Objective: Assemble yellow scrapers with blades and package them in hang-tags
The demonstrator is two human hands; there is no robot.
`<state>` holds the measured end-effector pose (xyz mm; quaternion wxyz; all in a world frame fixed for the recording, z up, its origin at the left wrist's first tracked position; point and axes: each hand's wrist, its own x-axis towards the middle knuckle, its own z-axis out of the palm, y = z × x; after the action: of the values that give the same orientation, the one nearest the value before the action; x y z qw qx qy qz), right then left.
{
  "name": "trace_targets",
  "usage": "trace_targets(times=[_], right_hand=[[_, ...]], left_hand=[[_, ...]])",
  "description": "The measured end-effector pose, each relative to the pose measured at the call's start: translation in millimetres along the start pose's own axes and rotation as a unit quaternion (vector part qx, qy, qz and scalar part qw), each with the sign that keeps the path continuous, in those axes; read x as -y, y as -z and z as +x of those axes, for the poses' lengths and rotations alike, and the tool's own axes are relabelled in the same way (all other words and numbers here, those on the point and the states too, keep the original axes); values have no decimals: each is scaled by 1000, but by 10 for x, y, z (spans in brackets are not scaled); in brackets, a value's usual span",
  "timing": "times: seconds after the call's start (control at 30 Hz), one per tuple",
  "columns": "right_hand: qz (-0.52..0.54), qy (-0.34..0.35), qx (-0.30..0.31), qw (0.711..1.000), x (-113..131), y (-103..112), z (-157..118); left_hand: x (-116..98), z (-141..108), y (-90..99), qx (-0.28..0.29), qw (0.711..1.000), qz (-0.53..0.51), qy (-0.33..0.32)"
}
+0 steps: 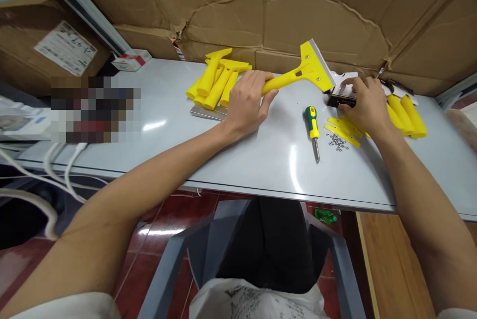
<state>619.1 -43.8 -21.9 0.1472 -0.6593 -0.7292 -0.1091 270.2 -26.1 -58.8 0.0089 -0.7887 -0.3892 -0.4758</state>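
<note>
My left hand is wrapped round the handle of a yellow scraper, which is raised over the table with its metal blade to the upper right. My right hand reaches to a small black-and-white box, fingers over its top and thumb at its near side. Loose yellow clamp plates lie just below that hand, beside a small pile of screws and nuts. Between my hands rests a green-and-yellow screwdriver, its tip towards me.
Several yellow scraper handles are stacked left of my left hand, over flat metal pieces. More yellow handles lie at the right. A cardboard wall backs the table. White cables hang at the left edge.
</note>
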Motion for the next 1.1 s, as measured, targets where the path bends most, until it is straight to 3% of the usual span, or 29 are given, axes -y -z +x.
trace_targets(times=[0.2, 0.33, 0.43, 0.57, 0.77, 0.93, 1.1], right_hand=[[41, -8, -6, 999, 27, 24, -10], [151, -6, -115, 982, 77, 90, -33], [303, 3, -168, 938, 133, 123, -17], [481, -3, -125, 868, 190, 88, 13], [621, 51, -37, 781, 308, 14, -61], [619, 106, 26, 778, 485, 16, -145], [625, 98, 35, 773, 677, 39, -228]], left_hand=[[26, -8, -5, -6, 999, -48, 7], [26, 13, 11, -8, 991, -122, 53], [4, 66, 53, -1, 976, -195, 95], [-42, 122, 88, 20, 930, -335, 148], [-127, 89, 41, 27, 843, -479, 242], [-232, 101, 66, 31, 795, -529, 296], [-336, 149, 130, 17, 768, -537, 348]])
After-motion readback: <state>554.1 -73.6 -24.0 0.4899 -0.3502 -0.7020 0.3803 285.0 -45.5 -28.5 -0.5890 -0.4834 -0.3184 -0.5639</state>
